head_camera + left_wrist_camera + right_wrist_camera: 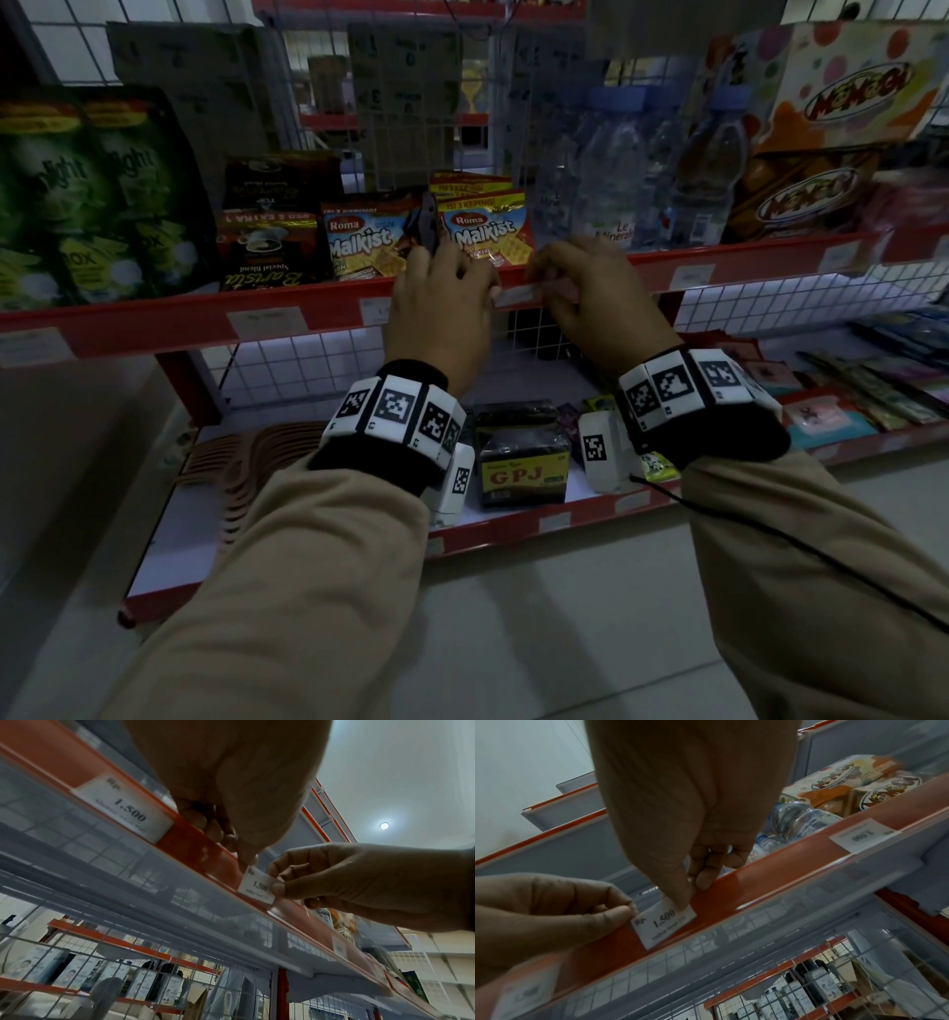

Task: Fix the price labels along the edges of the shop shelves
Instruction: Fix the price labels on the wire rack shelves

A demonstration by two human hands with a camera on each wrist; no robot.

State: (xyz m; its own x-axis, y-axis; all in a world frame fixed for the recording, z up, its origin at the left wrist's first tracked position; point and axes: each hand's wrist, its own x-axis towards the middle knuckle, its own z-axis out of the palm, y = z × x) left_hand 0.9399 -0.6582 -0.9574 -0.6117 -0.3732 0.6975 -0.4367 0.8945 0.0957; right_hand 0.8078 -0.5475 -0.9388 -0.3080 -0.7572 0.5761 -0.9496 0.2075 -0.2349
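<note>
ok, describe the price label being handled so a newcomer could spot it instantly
Find the red front edge of the upper shelf, below the two Malkist packs. The price label reads "Rp. 1.500". Unlike its neighbours seated flat in the strip, it is pinched at either end by the left hand and right hand.

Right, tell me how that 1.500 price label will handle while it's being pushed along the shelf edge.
The price label looks like a thin paper slip, so probably very light and floppy; both the left hand and the right hand pinch its ends. It sits crooked against the red shelf edge, so it may buckle rather than slide if pushed hard.
</note>
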